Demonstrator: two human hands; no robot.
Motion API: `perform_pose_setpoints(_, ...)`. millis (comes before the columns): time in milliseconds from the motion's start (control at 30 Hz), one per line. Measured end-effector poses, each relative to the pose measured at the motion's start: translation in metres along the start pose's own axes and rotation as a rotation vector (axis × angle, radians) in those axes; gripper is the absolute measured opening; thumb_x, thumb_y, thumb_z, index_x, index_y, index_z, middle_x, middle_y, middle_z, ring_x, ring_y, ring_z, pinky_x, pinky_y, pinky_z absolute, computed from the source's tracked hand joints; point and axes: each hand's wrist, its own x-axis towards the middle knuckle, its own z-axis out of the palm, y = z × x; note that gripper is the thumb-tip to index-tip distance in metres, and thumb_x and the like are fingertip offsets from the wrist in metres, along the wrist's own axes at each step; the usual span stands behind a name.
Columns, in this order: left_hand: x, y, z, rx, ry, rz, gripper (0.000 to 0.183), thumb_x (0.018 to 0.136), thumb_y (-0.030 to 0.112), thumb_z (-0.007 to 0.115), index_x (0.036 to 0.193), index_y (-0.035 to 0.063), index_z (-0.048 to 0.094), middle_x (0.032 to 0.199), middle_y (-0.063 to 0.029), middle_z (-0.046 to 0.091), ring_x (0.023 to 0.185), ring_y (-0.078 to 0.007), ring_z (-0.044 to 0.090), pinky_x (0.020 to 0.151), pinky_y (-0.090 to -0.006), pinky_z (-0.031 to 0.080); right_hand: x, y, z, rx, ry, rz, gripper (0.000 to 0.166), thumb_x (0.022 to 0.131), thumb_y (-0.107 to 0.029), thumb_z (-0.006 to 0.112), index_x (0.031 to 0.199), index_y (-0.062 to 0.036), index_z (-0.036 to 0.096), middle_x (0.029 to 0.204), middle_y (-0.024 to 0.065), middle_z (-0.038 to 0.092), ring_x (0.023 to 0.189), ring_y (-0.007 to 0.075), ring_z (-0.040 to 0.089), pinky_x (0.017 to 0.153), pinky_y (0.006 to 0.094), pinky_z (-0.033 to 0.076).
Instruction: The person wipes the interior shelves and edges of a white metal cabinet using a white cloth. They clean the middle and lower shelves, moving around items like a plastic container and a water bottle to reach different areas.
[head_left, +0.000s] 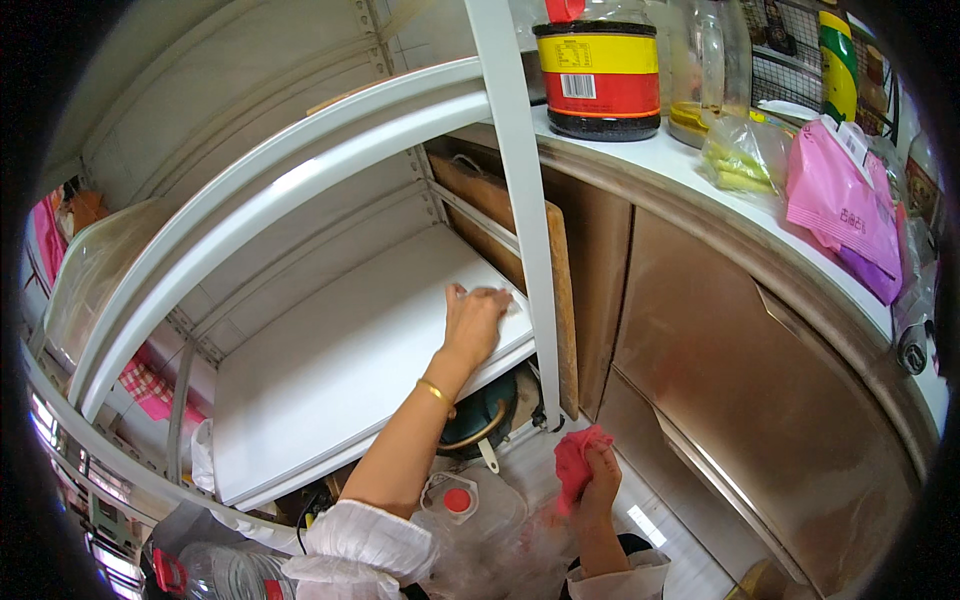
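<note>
My left hand (472, 322), with a gold bangle on its wrist, reaches over the white shelf board (330, 337) near its right front corner. Its fingers are curled and blurred by motion, so whether they pinch anything is unclear. The board spans the lower bay of a white metal rack, whose front upright (517, 195) stands just right of this hand. Lower down, in front of the brown cabinet, my right hand (602, 480) grips a crumpled pink-red cloth (574, 457).
Beneath the board sit a dark pan (480, 412) and a clear plastic jug with a red cap (457, 500). A wooden board (562, 315) leans between rack and cabinet. The white countertop (814, 232) holds a dark-filled jar (600, 82), a glass pitcher (705, 67) and a pink packet (844, 187).
</note>
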Motion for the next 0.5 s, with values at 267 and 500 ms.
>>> perform_pose_setpoints(267,-0.024,0.0,-0.011,0.102,-0.02,0.1,0.032,0.082,-0.003,0.053,0.107,0.0121,0.067,0.114,-0.0055,0.064,0.101,-0.0201,0.062,0.101,-0.0486,0.028,-0.004,-0.015,0.008,-0.002,0.04,0.039,0.012,0.087,-0.009,0.051,0.095,-0.0028,0.059,0.089,0.0084,0.062,0.072,0.0185,0.061,0.06,0.0293,0.052)
perform_pose_setpoints(500,-0.007,-0.007,0.005,-0.125,0.017,0.052,0.037,0.073,-0.01,0.052,0.099,0.0099,0.069,0.104,-0.0077,0.068,0.093,-0.0227,0.064,0.101,-0.0488,0.028,-0.006,-0.01,-0.01,-0.062,0.011,-0.004,0.014,0.087,-0.009,0.051,0.097,-0.001,0.057,0.093,0.0093,0.063,0.08,0.0189,0.063,0.068,0.0281,0.052)
